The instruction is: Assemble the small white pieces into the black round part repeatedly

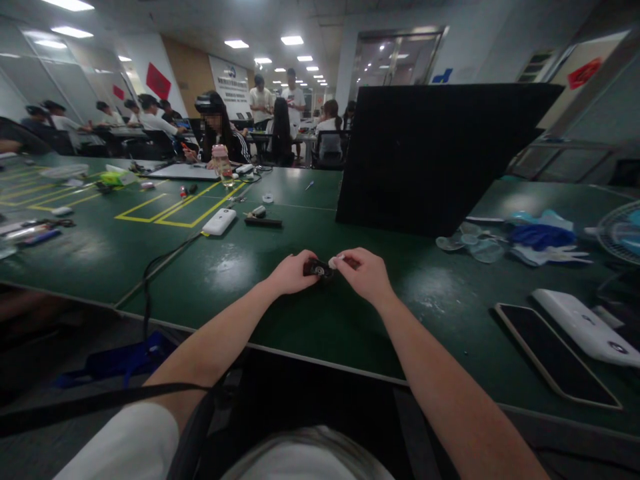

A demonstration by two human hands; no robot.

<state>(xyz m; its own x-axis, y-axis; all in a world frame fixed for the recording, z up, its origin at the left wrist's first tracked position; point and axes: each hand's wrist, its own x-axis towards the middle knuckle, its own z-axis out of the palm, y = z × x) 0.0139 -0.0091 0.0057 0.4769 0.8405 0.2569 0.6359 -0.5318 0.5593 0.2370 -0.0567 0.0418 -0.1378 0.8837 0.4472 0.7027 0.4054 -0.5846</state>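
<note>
Close to the table's front edge, my left hand [296, 273] is closed around a small black object with a round silvery part [319, 270]; its exact kind is too small to make out. Just to its right, my right hand [366, 273] pinches a small white piece [334, 262], perhaps soft, at the fingertips. The white piece is close beside the black object, and I cannot tell whether they touch. My fingers hide part of both things.
A large black panel [420, 160] stands upright ahead to the right. On the green table [290, 320] lie a white power bank [220, 221], a black bar [263, 223], a phone [555, 353] and blue and white gloves [545, 239]. A person [220, 130] sits across, near a bottle [223, 165].
</note>
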